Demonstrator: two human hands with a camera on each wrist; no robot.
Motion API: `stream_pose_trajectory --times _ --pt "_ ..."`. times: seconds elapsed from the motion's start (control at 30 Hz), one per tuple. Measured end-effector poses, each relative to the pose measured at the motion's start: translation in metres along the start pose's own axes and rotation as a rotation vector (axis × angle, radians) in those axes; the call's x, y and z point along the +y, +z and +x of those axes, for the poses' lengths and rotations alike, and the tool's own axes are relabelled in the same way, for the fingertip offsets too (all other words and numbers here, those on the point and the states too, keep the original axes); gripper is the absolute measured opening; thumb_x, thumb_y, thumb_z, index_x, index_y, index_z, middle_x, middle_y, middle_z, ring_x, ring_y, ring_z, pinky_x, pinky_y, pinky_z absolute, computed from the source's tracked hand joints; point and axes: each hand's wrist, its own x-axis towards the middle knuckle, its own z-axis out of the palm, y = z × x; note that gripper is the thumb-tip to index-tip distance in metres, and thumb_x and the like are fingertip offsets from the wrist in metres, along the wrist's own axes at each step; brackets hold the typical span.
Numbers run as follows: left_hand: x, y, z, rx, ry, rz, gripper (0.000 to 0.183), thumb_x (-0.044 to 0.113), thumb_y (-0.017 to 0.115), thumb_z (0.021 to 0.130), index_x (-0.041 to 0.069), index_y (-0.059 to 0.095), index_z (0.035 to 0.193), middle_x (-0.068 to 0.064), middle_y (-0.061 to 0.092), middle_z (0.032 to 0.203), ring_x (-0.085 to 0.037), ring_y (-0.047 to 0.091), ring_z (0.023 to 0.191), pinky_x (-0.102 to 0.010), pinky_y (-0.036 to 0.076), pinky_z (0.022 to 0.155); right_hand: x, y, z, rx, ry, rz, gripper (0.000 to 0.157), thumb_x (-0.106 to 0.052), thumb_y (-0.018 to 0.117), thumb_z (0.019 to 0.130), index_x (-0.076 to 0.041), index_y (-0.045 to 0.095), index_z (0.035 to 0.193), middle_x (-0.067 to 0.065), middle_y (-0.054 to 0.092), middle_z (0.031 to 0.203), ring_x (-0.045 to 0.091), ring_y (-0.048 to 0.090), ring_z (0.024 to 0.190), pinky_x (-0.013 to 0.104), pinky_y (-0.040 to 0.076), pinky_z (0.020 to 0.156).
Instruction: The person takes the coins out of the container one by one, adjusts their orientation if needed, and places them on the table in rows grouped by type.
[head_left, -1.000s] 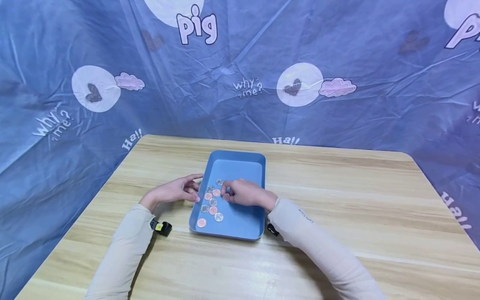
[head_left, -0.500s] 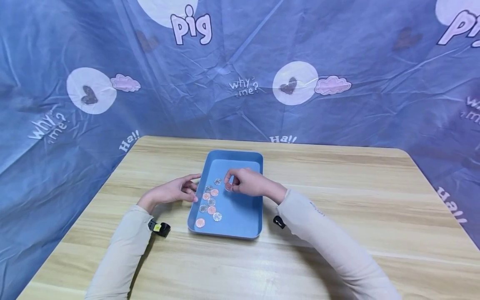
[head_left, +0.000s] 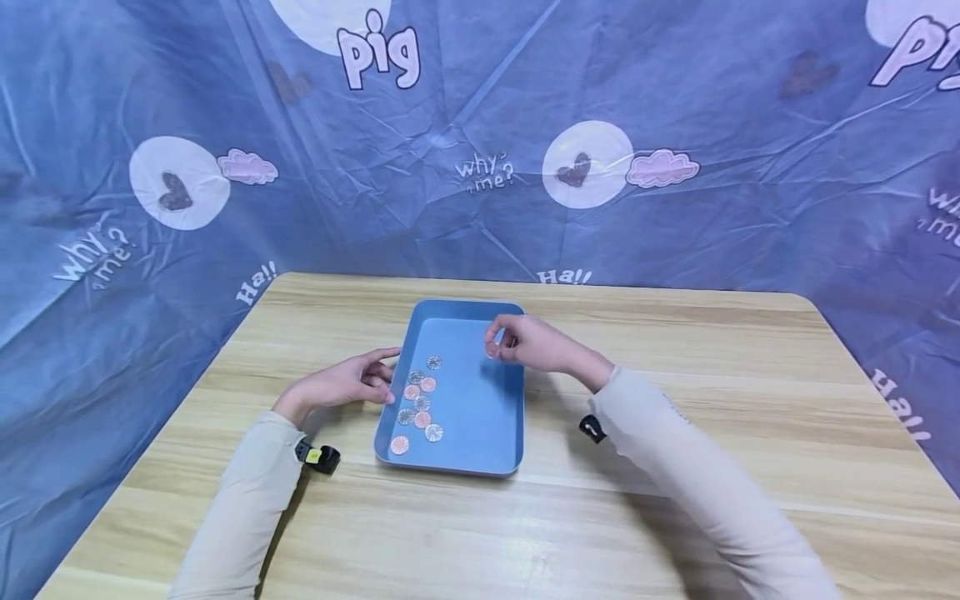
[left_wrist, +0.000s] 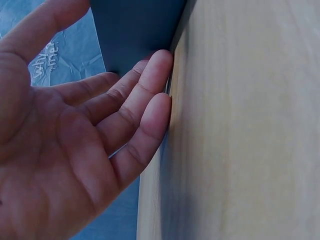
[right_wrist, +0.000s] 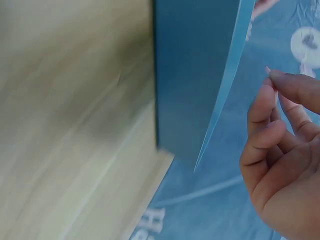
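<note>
- The copper-coloured coin [head_left: 492,351] is held raised above the right part of the tray [head_left: 472,450], pinched between thumb and fingertips of the right grip [head_left: 531,343].
- It looks thin, flat and stiff, so it should be light and unlikely to bend or break; its small face probably makes it slippery if the pinch slackens or turns.
- Best hold seems to be across its two faces or on opposite edges, by the fingertips; in the right wrist view only a sliver shows past them.
- The loose coins [head_left: 422,403], some silvery and some coppery, lie flat along the left side of the tray, several touching or almost touching. Being so flat, they would likely need a nail under one edge, or a slide towards a wall, to lift.
- The left grip [head_left: 347,381] is spread: the thumb is at the tray's left rim, the other fingers beside its outer wall, low by the counter [head_left: 720,367].
- The tray looks rigid and smooth, perhaps light enough to skid; its left wall offers a steadying place.
</note>
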Motion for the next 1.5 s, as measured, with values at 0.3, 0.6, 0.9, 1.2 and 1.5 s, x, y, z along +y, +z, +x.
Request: stream_pose_trajectory --times 0.3,0.6,0.9,1.2,1.5 --pt "-0.003 0.002 -0.002 0.003 -0.014 -0.003 0.092 0.016 0.069 0.088 0.001 0.008 0.154 -0.028 0.054 0.129 -0.014 0.063 0.101 -0.021 0.048 0.09 0.032 -0.03 -0.017 0.103 0.108 0.158 0.022 -0.008 0.064 0.091 0.002 0.06 0.11 0.023 0.065 0.083 0.016 0.057 0.067 0.034 0.05 0.063" --pt "-0.005 0.001 -0.004 0.009 -0.021 -0.007 0.092 0.016 0.069 0.088 0.003 0.008 0.154 -0.026 0.054 0.128 -0.017 0.063 0.102 -0.022 0.048 0.091 0.057 -0.047 -0.032 0.159 0.221 0.274 0.028 -0.005 0.059 0.09 0.001 0.055 0.117 0.005 0.065 0.082 0.014 0.057 0.068 0.021 0.039 0.055" --pt "-0.001 -0.001 -0.002 0.009 -0.034 -0.001 0.092 0.017 0.07 0.088 0.004 0.009 0.155 -0.026 0.053 0.131 -0.018 0.062 0.104 -0.023 0.047 0.093 0.077 -0.057 -0.047 0.208 0.304 0.328 0.033 -0.008 0.062 0.09 0.003 0.052 0.12 0.001 0.066 0.083 0.012 0.057 0.069 0.021 0.04 0.055" --pt "0.0 -0.001 -0.001 0.01 -0.043 0.006 0.092 0.019 0.07 0.088 0.005 0.009 0.155 -0.026 0.052 0.134 -0.018 0.062 0.105 -0.022 0.046 0.094 0.088 -0.058 -0.056 0.2 0.351 0.35 0.036 -0.008 0.062 0.09 0.003 0.05 0.123 0.002 0.067 0.086 0.011 0.058 0.069 0.021 0.041 0.053" --pt "-0.001 -0.002 0.001 0.001 -0.038 -0.01 0.091 0.017 0.07 0.088 0.006 0.009 0.155 -0.027 0.052 0.133 -0.017 0.062 0.103 -0.023 0.046 0.093 0.097 -0.054 -0.058 0.171 0.391 0.393 0.035 -0.002 0.062 0.087 0.005 0.051 0.12 0.004 0.069 0.086 0.01 0.058 0.066 0.021 0.046 0.058"
